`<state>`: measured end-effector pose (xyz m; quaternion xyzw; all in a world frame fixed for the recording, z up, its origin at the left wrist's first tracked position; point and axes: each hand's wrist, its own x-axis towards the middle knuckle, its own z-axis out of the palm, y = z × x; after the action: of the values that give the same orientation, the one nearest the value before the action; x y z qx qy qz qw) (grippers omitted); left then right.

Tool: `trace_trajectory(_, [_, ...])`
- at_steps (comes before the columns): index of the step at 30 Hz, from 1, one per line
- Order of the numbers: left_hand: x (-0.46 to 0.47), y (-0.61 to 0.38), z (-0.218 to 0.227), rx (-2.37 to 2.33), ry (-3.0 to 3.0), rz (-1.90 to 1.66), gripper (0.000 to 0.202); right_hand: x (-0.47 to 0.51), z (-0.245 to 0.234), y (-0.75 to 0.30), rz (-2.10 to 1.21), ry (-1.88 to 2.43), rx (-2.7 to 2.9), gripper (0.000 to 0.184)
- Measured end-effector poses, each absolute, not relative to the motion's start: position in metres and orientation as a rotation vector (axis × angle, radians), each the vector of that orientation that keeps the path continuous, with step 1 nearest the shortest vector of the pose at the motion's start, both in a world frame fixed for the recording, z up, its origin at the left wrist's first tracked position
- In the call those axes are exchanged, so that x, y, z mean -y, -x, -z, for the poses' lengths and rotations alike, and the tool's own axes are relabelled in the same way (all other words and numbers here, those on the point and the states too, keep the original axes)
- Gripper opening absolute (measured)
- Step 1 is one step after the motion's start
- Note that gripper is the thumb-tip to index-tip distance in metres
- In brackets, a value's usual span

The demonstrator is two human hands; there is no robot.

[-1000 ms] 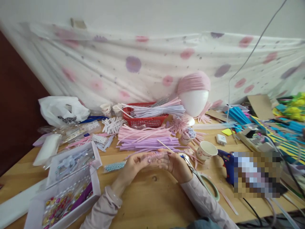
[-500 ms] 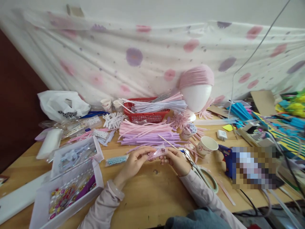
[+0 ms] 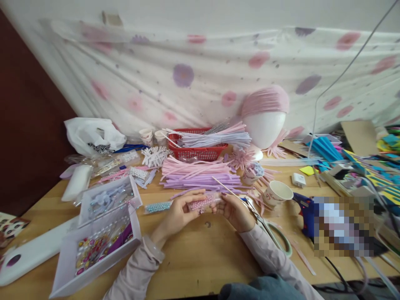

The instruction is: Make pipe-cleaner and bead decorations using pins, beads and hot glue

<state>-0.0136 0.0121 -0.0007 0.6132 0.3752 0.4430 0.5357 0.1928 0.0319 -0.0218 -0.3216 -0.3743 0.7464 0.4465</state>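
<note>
1. Your left hand [image 3: 177, 212] grips the bag of pink beads [image 3: 200, 202].
2. Your right hand [image 3: 237, 214] pinches its other end.
3. It's up off the table [image 3: 203, 258], beads inside (I can't tell if it's open).

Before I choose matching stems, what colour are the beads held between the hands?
Pink beads, clearest in the head view.

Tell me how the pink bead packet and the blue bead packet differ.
Colour: the pink bead packet holds pink beads; the blue bead packet holds turquoise-blue ones.
Place: the pink bead packet is between the left hand and right hand, while the blue bead packet lies on the table.
Shared: both are clear packets of small round beads.
</note>
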Motion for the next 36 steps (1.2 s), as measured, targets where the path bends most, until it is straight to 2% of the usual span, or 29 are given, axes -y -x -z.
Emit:
trace_trajectory(2, [-0.011,0.013,-0.001,-0.905,-1.357,-1.051,0.032,-0.031,0.023,-0.192,-1.812,0.788,0.983,0.032])
trace_trajectory(4, [-0.011,0.012,-0.001,-0.883,-1.242,-1.039,0.039,-0.029,0.023,-0.191,-1.725,0.801,1.071,0.033])
trace_trajectory(8, [-0.011,0.011,0.002,-0.859,-1.159,-1.053,0.049,-0.027,0.023,-0.188,-1.556,0.823,1.240,0.049])
trace_trajectory(11, [-0.012,0.011,0.003,-0.934,-1.263,-1.090,0.041,-0.027,0.023,-0.187,-1.458,0.873,1.272,0.035])
trace_trajectory(15, [-0.011,0.010,0.003,-0.993,-1.377,-1.071,0.033,-0.026,0.025,-0.187,-1.419,0.934,1.233,0.032])
trace_trajectory(22, [0.002,0.011,0.005,-0.997,-1.172,-1.089,0.041,-0.026,0.028,-0.188,-1.590,0.942,1.183,0.031])
trace_trajectory(25, [0.018,0.015,0.007,-1.022,-1.176,-1.132,0.035,-0.025,0.031,-0.188,-1.706,0.948,1.166,0.033])
trace_trajectory(29, [0.046,0.025,0.009,-1.114,-1.249,-1.194,0.017,-0.023,0.031,-0.188,-1.800,0.969,1.183,0.037])
trace_trajectory(36, [0.089,0.049,0.022,-1.483,-1.330,-1.183,0.020,-0.041,0.014,-0.163,-1.876,0.993,1.299,0.034])
